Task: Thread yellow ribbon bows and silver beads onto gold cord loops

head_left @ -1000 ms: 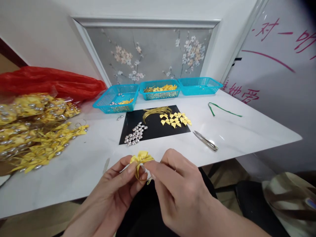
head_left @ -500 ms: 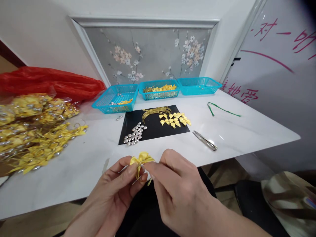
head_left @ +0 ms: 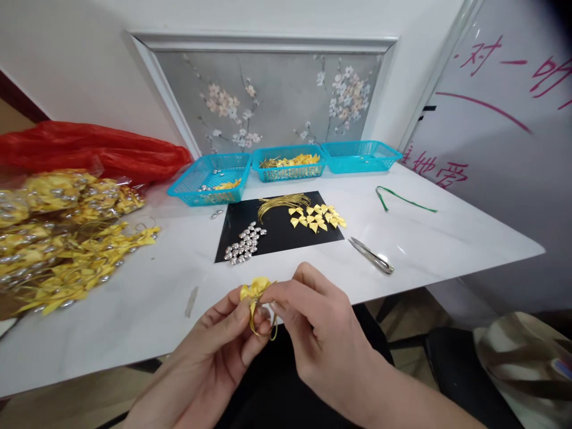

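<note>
My left hand (head_left: 227, 333) pinches a yellow ribbon bow (head_left: 259, 287) between thumb and fingers, just off the table's front edge. My right hand (head_left: 319, 330) is closed at the bow's centre, its thumb and forefinger pinching a thin gold cord (head_left: 274, 330) that loops down below the bow. Where the cord meets the bow is partly covered by my fingertips. Beyond my hands lies a black mat (head_left: 281, 237) with silver heart-shaped beads (head_left: 245, 241), a bundle of gold cords (head_left: 279, 202) and several small yellow bows (head_left: 316, 217).
Thread snips (head_left: 370, 255) lie right of the mat, with a green ribbon (head_left: 404, 199) farther back. Blue baskets (head_left: 210, 173) line the wall, some holding bows and beads. Bagged yellow bow ornaments (head_left: 89, 256) and a red bag (head_left: 93, 152) crowd the left side.
My right hand has shifted slightly, its fingers now more bent at the bow. The gold cord hangs in a wider loop below, and the bow has turned a little in my left hand.
</note>
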`<state>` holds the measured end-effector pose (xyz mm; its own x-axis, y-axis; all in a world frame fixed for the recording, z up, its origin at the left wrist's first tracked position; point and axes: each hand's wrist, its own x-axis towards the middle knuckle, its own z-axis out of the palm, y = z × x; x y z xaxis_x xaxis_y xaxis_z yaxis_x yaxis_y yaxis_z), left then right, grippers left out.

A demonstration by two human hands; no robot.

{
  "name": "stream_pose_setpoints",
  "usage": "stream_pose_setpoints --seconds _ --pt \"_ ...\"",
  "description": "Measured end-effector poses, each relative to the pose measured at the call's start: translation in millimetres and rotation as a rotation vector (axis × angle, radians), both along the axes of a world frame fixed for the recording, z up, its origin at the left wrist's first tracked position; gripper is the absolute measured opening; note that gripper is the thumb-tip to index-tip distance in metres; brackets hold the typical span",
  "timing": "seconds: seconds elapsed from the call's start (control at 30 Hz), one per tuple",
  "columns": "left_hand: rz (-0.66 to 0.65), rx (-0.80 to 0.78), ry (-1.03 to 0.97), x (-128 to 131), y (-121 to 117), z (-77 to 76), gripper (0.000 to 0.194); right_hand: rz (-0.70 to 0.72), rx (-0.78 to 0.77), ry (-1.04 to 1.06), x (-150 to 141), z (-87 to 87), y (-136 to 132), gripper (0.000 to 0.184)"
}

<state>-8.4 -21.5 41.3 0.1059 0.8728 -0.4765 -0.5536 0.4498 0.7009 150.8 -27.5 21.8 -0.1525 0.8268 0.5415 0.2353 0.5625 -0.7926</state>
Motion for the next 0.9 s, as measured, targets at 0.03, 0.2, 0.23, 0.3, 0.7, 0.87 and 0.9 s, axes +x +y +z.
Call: stream_pose_setpoints --seconds 0.03,0.2,0.23,0.3,0.7,0.87,0.9 --pt "0.019 -0.012 0.004 1.1 0.2 0.1 0.015 0.008 0.001 0.019 -0.4 -0.1 0.7 0.028" --pt "0.101 -0.073 0.031 6.6 0.5 3.3 0.027 0.016 -0.012 0.040 -2.1 -1.7 -1.1 0.027" --pt "0.110 -0.083 0.035 7.3 0.3 4.3 0.029 0.015 -0.017 0.040 -2.6 -2.5 -2.2 0.027" --pt "0.132 -0.094 0.042 8.2 -0.4 6.1 0.032 0.018 -0.022 0.046 -3.6 -4.4 -4.2 0.026" --pt "0.142 -0.114 0.044 9.5 -2.2 9.1 0.033 0.002 0.032 0.054 -6.8 -10.2 -1.4 0.031" --pt "0.125 -0.094 0.027 6.2 -3.1 6.8 0.029 -0.007 0.062 0.055 -7.9 -11.7 0.4 0.031" --pt "0.117 -0.086 0.021 5.6 -3.6 6.5 0.028 -0.014 0.069 0.051 -8.0 -11.5 0.6 0.030"
